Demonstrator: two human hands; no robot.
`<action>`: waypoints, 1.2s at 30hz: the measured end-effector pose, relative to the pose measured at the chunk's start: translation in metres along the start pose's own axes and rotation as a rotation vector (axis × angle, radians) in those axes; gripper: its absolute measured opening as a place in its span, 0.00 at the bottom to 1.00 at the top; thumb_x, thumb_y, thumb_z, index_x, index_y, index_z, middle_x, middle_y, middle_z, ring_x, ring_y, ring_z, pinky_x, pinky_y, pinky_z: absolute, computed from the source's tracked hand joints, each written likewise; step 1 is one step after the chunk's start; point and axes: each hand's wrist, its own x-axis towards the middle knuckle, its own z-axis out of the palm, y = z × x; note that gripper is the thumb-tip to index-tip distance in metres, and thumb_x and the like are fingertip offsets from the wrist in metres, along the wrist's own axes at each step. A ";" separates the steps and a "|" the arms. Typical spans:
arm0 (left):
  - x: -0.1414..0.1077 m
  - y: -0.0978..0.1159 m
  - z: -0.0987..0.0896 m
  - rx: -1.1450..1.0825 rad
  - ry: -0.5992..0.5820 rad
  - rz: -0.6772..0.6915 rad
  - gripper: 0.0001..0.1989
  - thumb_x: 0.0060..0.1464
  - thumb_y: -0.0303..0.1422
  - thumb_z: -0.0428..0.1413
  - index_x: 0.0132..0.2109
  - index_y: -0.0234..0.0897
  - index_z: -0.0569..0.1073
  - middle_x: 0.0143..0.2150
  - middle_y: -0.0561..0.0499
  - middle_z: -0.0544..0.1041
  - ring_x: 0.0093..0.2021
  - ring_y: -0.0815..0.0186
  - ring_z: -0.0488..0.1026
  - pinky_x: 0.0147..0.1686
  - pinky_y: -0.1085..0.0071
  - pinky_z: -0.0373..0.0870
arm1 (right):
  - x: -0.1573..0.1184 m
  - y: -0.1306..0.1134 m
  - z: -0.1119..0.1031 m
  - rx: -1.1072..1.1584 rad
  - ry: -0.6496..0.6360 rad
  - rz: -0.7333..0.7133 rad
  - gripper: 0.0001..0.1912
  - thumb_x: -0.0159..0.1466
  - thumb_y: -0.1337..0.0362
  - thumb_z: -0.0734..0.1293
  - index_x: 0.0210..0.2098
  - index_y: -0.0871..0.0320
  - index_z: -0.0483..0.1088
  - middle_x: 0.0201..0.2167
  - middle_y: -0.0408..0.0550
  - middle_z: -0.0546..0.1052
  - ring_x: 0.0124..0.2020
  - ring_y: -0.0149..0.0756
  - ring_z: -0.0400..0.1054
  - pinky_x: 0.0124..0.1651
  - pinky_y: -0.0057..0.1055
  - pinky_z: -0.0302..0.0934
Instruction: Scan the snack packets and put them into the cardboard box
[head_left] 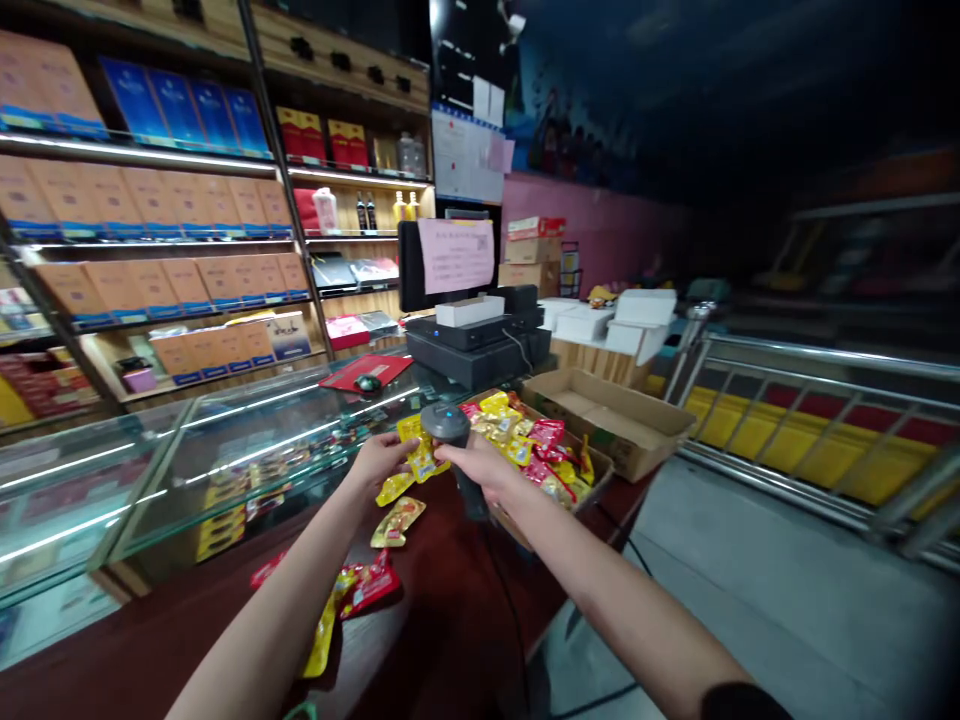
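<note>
My right hand point(484, 462) is wrapped round the grip of a dark grey barcode scanner point(445, 424), a small blue light showing on its head. Between the fingers of my left hand point(381, 460) is a yellow snack packet point(421, 450), held up close beside the scanner head. Below it a smaller yellow packet point(395, 488) and a gold packet point(398, 522) lie on the dark wooden counter. Nearer to me are a red packet point(370, 584) and a long yellow packet point(322, 635), partly behind my left forearm. Right of the scanner, a carton of mixed packets point(517, 432) stands half hidden by my right arm.
An open cardboard box point(611, 410) sits behind the carton. At the back stand a monitor point(411, 265) and a black cash drawer point(476, 355). A glass display case point(247, 450) lies to the left, with a mouse point(367, 383). The scanner cable point(510, 600) hangs downward; steel railings point(817, 400) stand right.
</note>
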 end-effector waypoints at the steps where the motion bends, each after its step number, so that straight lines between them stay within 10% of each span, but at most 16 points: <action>1: 0.005 0.005 0.015 -0.022 -0.040 0.003 0.17 0.38 0.36 0.67 0.36 0.31 0.76 0.34 0.45 0.79 0.32 0.63 0.77 0.32 0.71 0.74 | 0.000 -0.005 -0.015 -0.006 0.012 0.003 0.08 0.47 0.66 0.68 0.28 0.61 0.72 0.23 0.41 0.74 0.28 0.31 0.66 0.36 0.28 0.58; 10: 0.049 0.018 0.146 -0.117 -0.214 -0.014 0.17 0.39 0.33 0.68 0.37 0.29 0.77 0.35 0.43 0.79 0.33 0.64 0.77 0.33 0.71 0.75 | 0.014 -0.020 -0.131 0.028 0.272 0.071 0.08 0.46 0.69 0.67 0.28 0.61 0.70 0.17 0.40 0.70 0.20 0.28 0.63 0.25 0.25 0.56; 16: 0.083 0.022 0.172 -0.019 -0.028 0.059 0.25 0.38 0.33 0.68 0.45 0.26 0.76 0.35 0.42 0.79 0.30 0.66 0.76 0.33 0.72 0.72 | 0.045 -0.028 -0.152 0.014 0.365 0.150 0.03 0.47 0.70 0.67 0.24 0.62 0.67 0.12 0.39 0.66 0.16 0.28 0.60 0.22 0.26 0.55; 26: 0.067 0.016 0.055 0.105 0.077 0.093 0.24 0.36 0.34 0.68 0.43 0.30 0.77 0.33 0.45 0.79 0.30 0.68 0.75 0.33 0.74 0.71 | 0.058 -0.033 -0.076 0.087 0.077 0.206 0.03 0.47 0.72 0.67 0.23 0.62 0.68 0.15 0.41 0.68 0.19 0.26 0.61 0.24 0.23 0.57; 36: 0.003 -0.027 -0.061 0.270 0.170 -0.023 0.17 0.39 0.31 0.65 0.40 0.32 0.79 0.30 0.48 0.78 0.27 0.68 0.72 0.27 0.75 0.67 | 0.061 0.047 0.045 0.038 -0.053 0.463 0.04 0.48 0.72 0.66 0.20 0.62 0.65 0.12 0.39 0.64 0.17 0.26 0.60 0.24 0.25 0.59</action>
